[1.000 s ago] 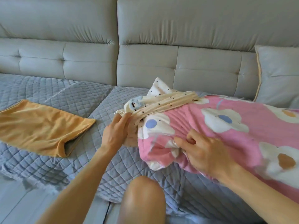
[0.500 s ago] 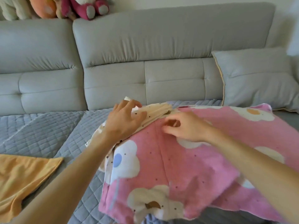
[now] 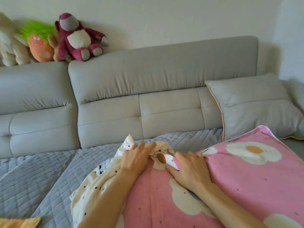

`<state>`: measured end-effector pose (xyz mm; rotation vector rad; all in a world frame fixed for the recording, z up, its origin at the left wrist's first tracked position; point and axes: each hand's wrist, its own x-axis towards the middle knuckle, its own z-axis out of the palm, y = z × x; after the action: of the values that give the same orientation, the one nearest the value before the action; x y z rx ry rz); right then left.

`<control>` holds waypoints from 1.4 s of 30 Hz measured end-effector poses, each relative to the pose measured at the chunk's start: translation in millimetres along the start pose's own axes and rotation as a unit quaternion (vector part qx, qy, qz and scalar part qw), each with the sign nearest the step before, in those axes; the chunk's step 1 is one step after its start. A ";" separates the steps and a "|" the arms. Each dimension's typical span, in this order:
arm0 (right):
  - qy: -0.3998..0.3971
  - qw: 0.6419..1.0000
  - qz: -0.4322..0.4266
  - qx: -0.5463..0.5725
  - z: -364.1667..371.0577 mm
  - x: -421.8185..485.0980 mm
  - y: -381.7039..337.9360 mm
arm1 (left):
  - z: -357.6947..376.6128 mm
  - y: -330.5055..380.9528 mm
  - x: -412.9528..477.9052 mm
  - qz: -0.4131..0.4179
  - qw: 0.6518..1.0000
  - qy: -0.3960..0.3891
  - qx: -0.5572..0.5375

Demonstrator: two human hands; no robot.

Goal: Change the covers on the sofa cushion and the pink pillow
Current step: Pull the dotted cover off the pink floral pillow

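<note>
A grey sofa (image 3: 164, 76) fills the view, its seat spread with a grey quilted mat (image 3: 41, 175). Along the top of the backrest at the left sit three soft toys: a cream plush (image 3: 9, 46) cut off by the left edge, an orange plush with green hair (image 3: 39, 43) that is blurred, and a dark pink bear (image 3: 79, 37). A grey cushion with a yellow piped edge (image 3: 253, 106) leans against the backrest at the right end of the seat. A scrap of orange fabric (image 3: 19, 222) lies at the front left corner of the seat, mostly cut off by the lower edge.

The pink pillow (image 3: 246, 178) lies on the front right part of the seat, its near end running out of view and its underside hidden. Its cover is pink with large white flowers with orange centres and small dark dots. At its far left end a cream cover with dark dots (image 3: 92, 191) is bunched and spills down the pillow's left side onto the mat; how far it reaches inside cannot be made out.

The left hand (image 3: 136, 160) lies on the bunched cream cover, its fingers (image 3: 148, 148) bent into the folds and pinching them. The right hand (image 3: 189, 170) rests on the pillow's end just beside it, thumb and forefinger gripping a rolled edge of the pink cover. Both forearms cross the pillow and hide its middle.
</note>
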<state>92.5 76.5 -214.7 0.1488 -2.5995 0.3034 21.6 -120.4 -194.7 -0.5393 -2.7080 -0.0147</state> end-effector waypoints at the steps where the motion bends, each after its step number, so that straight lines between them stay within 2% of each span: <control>1: 0.030 0.999 -0.025 0.007 -2.0 -4.5 -0.6 | -3.9 -6.8 0.8 0.034 0.999 0.019 0.016; 3: 0.095 0.992 -0.077 0.027 -11.4 -13.1 3.7 | -16.7 -26.3 5.6 0.050 0.995 0.041 0.072; 6: 0.204 0.970 -0.130 0.025 -39.1 -22.6 18.0 | -45.8 -81.9 -1.9 -0.056 0.990 -0.015 0.131; 8: 0.250 0.958 -0.140 -0.006 -63.6 -20.2 28.2 | -64.9 -123.6 -21.2 -0.150 0.978 0.019 0.142; 11: 0.268 0.960 -0.069 -0.048 -101.6 4.1 42.4 | -82.6 -151.6 -39.3 -0.242 0.959 0.120 0.083; 13: 0.275 0.958 0.007 -0.075 -123.6 24.6 51.3 | -83.1 -147.5 -35.9 -0.254 0.957 0.138 -0.013; 15: 0.241 0.960 0.092 -0.109 -137.5 41.8 62.8 | -77.6 -133.8 -33.5 -0.248 0.959 0.108 -0.084; 16: 0.191 0.963 0.141 -0.128 -137.9 45.0 69.9 | -72.6 -123.0 -34.6 -0.244 0.964 0.058 -0.092; 18: 0.037 0.963 0.218 -0.153 -124.7 35.5 82.7 | -54.6 -100.4 -38.6 -0.210 0.975 -0.060 -0.045; 19: -0.040 0.960 0.226 -0.159 -107.4 21.1 87.2 | -45.4 -88.9 -43.1 -0.187 0.978 -0.094 -0.014; 21: -0.143 0.964 0.166 -0.150 -63.2 -25.5 85.3 | -28.9 -66.8 -59.0 -0.147 0.984 -0.102 -0.014; 22: -0.157 0.971 0.111 -0.143 -43.2 -52.8 81.6 | -17.8 -57.4 -67.8 -0.134 0.986 -0.091 -0.037; 24: -0.134 0.976 0.046 -0.167 -14.3 -96.9 81.9 | 4.8 -41.8 -85.2 -0.131 0.982 -0.116 -0.067; 26: -0.116 0.971 0.035 -0.208 -7.8 -109.4 83.5 | 23.9 -31.9 -102.4 -0.153 0.974 -0.161 -0.051; 28: -0.109 0.968 0.008 -0.226 -16.3 -101.2 84.8 | 36.4 -28.4 -121.9 -0.134 0.982 -0.130 -0.034; 32: -0.101 0.964 0.066 -0.236 -36.6 -69.4 82.9 | 37.4 -32.8 -146.0 -0.072 0.993 -0.091 -0.006; 35: -0.086 0.966 0.147 -0.195 -36.3 -41.4 57.1 | 16.7 -38.1 -160.2 -0.006 0.999 -0.010 -0.045; 36: -0.071 0.970 0.150 -0.175 -33.8 -36.7 41.1 | 8.4 -38.7 -167.5 0.017 0.998 0.021 -0.064; 37: -0.052 0.981 0.121 -0.142 -29.5 -33.9 23.1 | 0.3 -39.3 -177.4 0.037 0.996 0.036 -0.075; 39: -0.044 0.998 0.006 -0.048 -16.4 -38.1 -15.5 | -13.6 -42.8 -201.7 0.028 0.995 0.036 -0.092; 42: -0.124 0.977 -0.169 0.031 8.7 -47.7 -63.1 | -20.7 -58.6 -241.9 -0.052 0.989 0.077 -0.117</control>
<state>139.7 15.5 -234.4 0.6812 -2.7472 0.2545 214.1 -265.3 -260.4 -0.4408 -2.5951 -0.3914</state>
